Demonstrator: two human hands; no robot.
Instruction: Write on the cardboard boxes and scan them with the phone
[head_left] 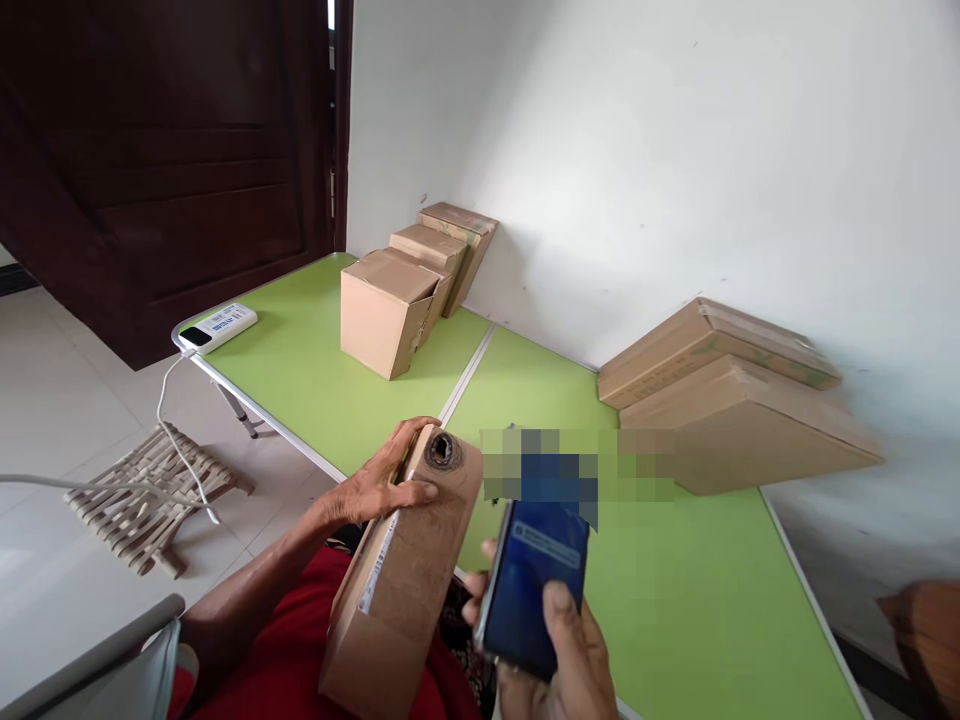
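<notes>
My left hand (379,482) grips the far end of a brown cardboard box (405,590) that rests tilted on my lap against the table's near edge. The box carries a white label strip on its side and a dark round hole near its top. My right hand (559,655) holds a smartphone (534,585) with a lit blue screen, thumb resting on the glass, just right of the box.
A green folding table (675,600) stands against a white wall. Three small boxes (409,290) lean at its far end and flat cardboard packs (731,405) lie at the right. A white power bank (217,326) with a cable sits at the left corner. A woven mat (150,490) lies on the tiled floor.
</notes>
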